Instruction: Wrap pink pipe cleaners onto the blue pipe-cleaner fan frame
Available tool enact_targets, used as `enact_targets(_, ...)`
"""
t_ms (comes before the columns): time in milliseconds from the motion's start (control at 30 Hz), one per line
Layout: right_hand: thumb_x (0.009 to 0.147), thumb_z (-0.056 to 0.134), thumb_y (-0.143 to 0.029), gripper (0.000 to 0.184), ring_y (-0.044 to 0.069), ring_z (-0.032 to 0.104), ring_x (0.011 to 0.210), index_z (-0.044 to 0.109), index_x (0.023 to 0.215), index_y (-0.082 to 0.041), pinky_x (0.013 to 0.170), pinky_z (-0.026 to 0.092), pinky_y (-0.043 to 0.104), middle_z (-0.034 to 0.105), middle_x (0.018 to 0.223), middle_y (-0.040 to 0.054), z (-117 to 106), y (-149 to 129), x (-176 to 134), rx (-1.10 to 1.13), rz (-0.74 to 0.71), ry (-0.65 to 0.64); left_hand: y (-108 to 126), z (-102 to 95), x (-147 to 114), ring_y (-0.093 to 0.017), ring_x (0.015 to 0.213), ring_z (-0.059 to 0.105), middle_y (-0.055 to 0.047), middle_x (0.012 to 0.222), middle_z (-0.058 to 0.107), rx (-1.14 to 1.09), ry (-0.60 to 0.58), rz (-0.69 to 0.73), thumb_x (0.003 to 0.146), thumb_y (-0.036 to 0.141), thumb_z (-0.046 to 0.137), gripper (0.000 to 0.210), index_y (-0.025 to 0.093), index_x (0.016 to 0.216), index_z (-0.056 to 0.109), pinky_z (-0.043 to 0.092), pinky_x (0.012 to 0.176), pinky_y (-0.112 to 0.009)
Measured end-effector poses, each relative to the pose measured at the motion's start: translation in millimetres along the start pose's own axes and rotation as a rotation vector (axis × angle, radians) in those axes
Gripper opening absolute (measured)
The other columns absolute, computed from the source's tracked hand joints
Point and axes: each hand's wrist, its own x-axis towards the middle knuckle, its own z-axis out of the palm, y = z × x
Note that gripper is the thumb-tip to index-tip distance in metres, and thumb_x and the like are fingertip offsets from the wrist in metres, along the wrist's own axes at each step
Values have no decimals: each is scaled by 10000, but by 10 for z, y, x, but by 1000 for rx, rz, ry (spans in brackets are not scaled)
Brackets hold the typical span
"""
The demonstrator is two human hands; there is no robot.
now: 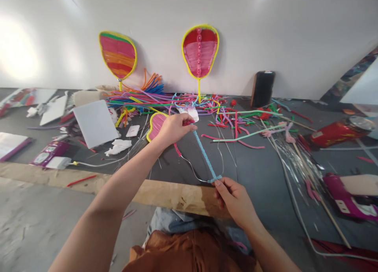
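A light blue pipe cleaner (204, 154) is stretched between my two hands above the table's near edge. My right hand (234, 197) pinches its lower end, where a short blue crosspiece (215, 179) sits. My left hand (178, 127) is closed near the upper end, its fingertips pressed together there. A thin bare wire (191, 169) runs from the crosspiece to a short red fuzzy piece (177, 149) below my left hand. Partly hidden behind that hand lies a pink shape with a yellow fuzzy rim (158, 126).
Two yellow-rimmed fan shapes (201, 51) stand against the white wall. Bundled pipe cleaners (138, 98) and loose cut pieces cover the back. A phone (262, 89) leans upright. On the right are a red can (342, 131), thin sticks and a purple box (351, 197); a white card (96, 124) stands left.
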Motion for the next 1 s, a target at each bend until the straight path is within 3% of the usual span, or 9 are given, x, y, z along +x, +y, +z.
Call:
enact_targets(167,824,564,-524,354,84,470,467,572,739,-181,442,390,208,551,616,-22,-25,53,34,63,-57,5,-1,-15,47,-143,743,601,-15,828,670,-148,42,57,786,341,620,282,188,1022,642,428,700,-260)
enact_targets(267,842,588,-445,258,86,519,559,611,881,-191,530,444,212,594,728,-8,-33,90,68,186,-139,37,-61,18,-3,-134,830,606,-47,986,643,-425,261,60,802,314,605,333,185,1105,558,455,749,-251)
enact_targets(333,832,618,-409,244,89,540,596,608,976,-213,559,462,218,613,780,-4,-13,94,95,324,-144,38,-51,85,-160,-115,787,594,-38,936,620,-619,414,-31,797,320,617,254,174,993,549,462,726,-234)
enact_targets(367,821,635,-400,256,92,547,604,605,1003,-222,559,467,219,619,789,-4,5,88,111,391,-136,33,-21,134,-280,-102,733,582,-19,856,608,-744,421,-97,805,339,610,223,171,935,541,461,703,-227)
enact_targets(467,785,679,-392,271,98,558,615,619,993,-228,556,475,219,624,763,-9,87,51,158,527,-114,25,155,334,-726,-97,676,564,-11,732,597,-979,112,-273,799,387,623,251,145,820,563,450,670,-218)
enact_targets(533,780,684,-390,244,100,557,620,636,947,-219,565,477,222,623,749,-9,148,20,179,553,-122,11,300,484,-996,-113,717,578,-38,801,629,-1085,-134,-295,790,417,635,309,130,904,619,454,685,-231)
enact_targets(600,795,669,-386,209,106,553,613,642,897,-206,573,476,233,616,716,-11,201,-7,181,514,-144,-32,417,620,-1174,-94,586,535,-6,654,582,-1180,-298,-309,789,445,630,350,119,914,648,437,587,-221)
enact_targets(767,830,620,-405,218,128,558,610,618,801,-189,598,481,262,602,665,-10,266,-37,141,337,-187,-84,507,797,-1280,-41,369,399,60,442,440,-1244,-149,-501,762,448,657,334,127,679,611,342,397,-173)
enact_targets(1000,860,578,-387,207,120,530,617,599,801,-189,603,470,250,573,675,-17,322,2,155,304,-235,-110,511,841,-1304,-28,286,341,87,362,384,-1316,-10,-610,706,454,708,344,119,675,636,285,317,-151)
